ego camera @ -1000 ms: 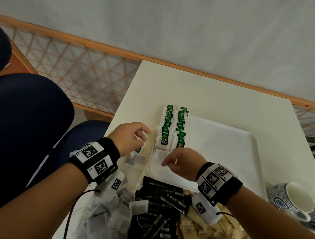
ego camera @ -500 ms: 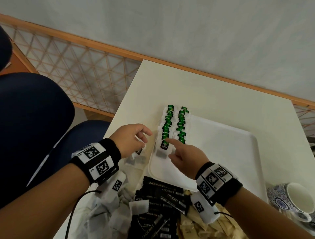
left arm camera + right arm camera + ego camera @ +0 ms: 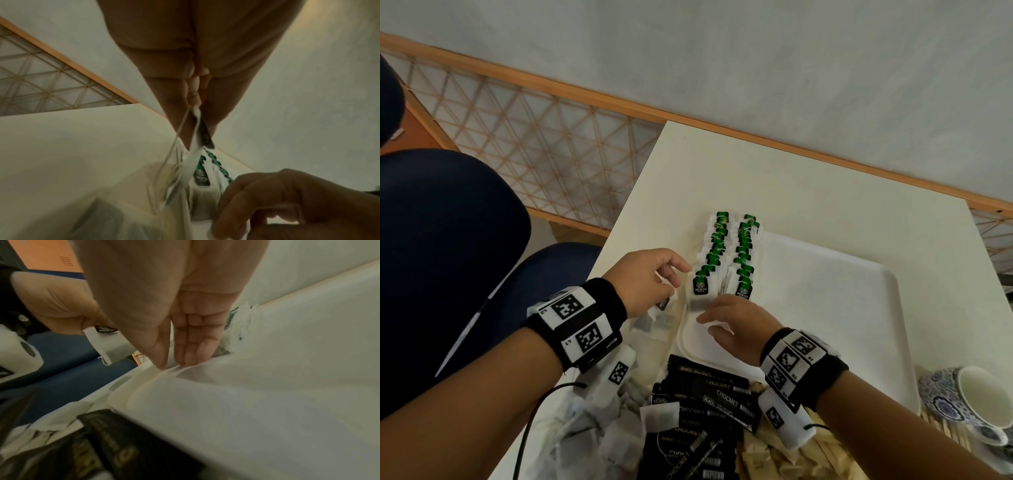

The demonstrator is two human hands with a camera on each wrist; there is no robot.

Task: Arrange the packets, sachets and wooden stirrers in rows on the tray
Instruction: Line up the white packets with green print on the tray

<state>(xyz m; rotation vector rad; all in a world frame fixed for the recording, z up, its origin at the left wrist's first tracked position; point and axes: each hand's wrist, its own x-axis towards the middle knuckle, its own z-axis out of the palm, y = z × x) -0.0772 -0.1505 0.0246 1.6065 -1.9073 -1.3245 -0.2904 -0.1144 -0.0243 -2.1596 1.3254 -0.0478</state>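
Observation:
Two rows of green-tagged tea bags point(image 3: 726, 253) lie along the left edge of the white tray point(image 3: 825, 308). My right hand point(image 3: 709, 322) rests with straight fingers on the nearest bag point(image 3: 700, 301) of the left row; in the right wrist view its fingertips point(image 3: 185, 358) touch the bag's paper. Just left of the tray, my left hand point(image 3: 671, 284) pinches tea bags by tag and string point(image 3: 202, 129), and the held bags point(image 3: 654, 318) hang below it. Black Chocmet sachets point(image 3: 705, 401), loose tea bags point(image 3: 602, 428) and wooden stirrers point(image 3: 774, 455) are piled near me.
A blue-and-white cup point(image 3: 969, 401) stands at the tray's near right corner. The cream table point(image 3: 774, 178) ends at its left edge beside a dark blue chair point(image 3: 448, 257). A lattice rail runs behind.
My right hand drew back from the near bag's green tag toward me and now lies on the bag's lower part. The left hand has barely moved.

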